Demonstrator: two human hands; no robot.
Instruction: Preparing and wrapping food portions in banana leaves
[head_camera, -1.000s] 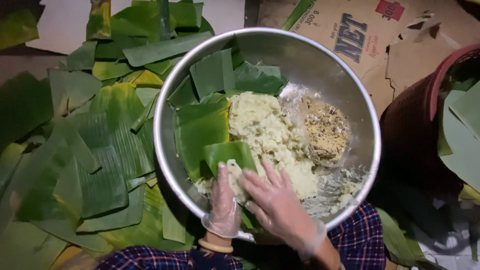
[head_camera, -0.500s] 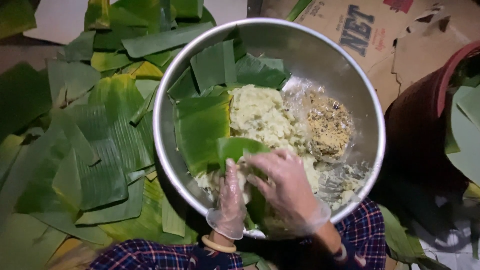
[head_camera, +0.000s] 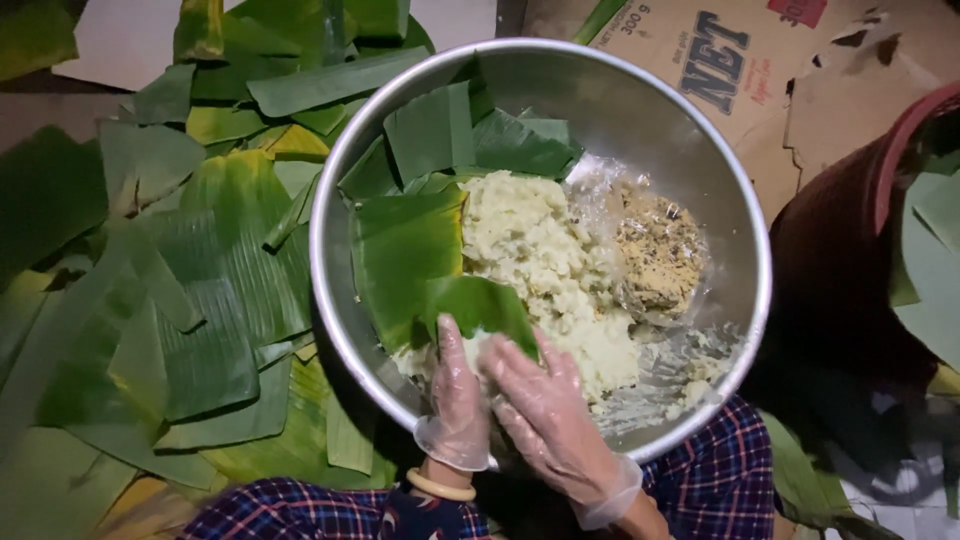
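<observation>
A: What's changed vs. half a sec ago?

B: From my feed, both hands dropped lower toward the near rim; the small folded leaf piece (head_camera: 480, 308) sits lower in the bowl too, closer to the near edge. Pile of leaves, box, tub: same spots.

A: Counts, L to R?

B: Loose banana leaves (head_camera: 170, 300) on the floor at left, too many overlapped to count. One steel bowl (head_camera: 345, 170), round, shiny, smooth. Inside: approx. four or five leaf pieces lining the left wall, one mound of pale mash (head_camera: 540, 250), lumpy, moist; one clear plastic bag of brown crumbly filling (head_camera: 655, 250) to its right. One torn cardboard box (head_camera: 800, 70) behind, one dark red tub (head_camera: 850, 270) at far right w/ leaves in it.

A: Hands?

B: Two, both in thin clear plastic gloves. Left hand (head_camera: 458, 385), fingers together, pressed flat under the folded leaf piece's near edge. Right hand (head_camera: 545, 400), fingers slightly spread, fingertips touching the same leaf. Whether either pinches it, I can't tell. One yellowish bangle (head_camera: 440, 486) on the left wrist; plaid sleeves.
</observation>
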